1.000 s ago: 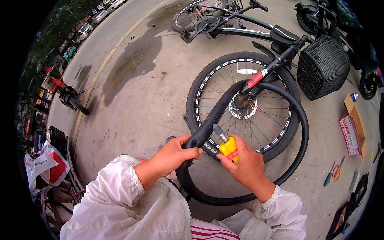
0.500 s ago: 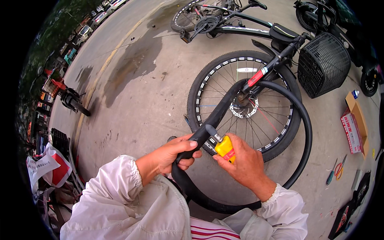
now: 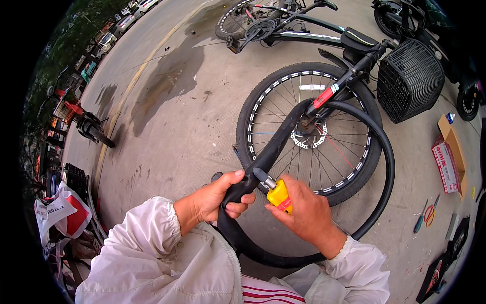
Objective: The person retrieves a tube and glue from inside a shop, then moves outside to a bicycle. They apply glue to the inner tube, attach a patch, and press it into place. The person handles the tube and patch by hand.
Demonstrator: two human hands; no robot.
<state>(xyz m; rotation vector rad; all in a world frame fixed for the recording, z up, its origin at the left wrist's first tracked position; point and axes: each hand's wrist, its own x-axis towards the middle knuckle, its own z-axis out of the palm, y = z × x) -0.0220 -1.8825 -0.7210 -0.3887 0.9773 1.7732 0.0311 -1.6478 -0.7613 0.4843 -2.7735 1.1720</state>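
Note:
My left hand [image 3: 217,197] is closed round a thick black inner tube [image 3: 276,147], which forms a large loop over the bicycle wheel and down below my hands. My right hand [image 3: 304,213] grips a small yellow tool [image 3: 277,195] with a metal shaft and grey rounded tip [image 3: 260,175]; the tip rests on or very close to the tube, just right of my left thumb. Behind them lies the front wheel [image 3: 251,104] with its disc and black fork, attached to a bicycle on its side.
A black basket [image 3: 407,81] and scooter wheel [image 3: 466,106] are at upper right; an open box [image 3: 445,167], screwdriver [image 3: 419,220] and scissors [image 3: 430,215] lie on the right. A parked red two-wheeler [image 3: 86,126] and piled items [image 3: 71,213] are on the left, beside a roadway [image 3: 142,35].
The yellow tool has moved left and down, bringing its tip to the tube. My left hand has turned slightly, its thumb shifting up and leftward.

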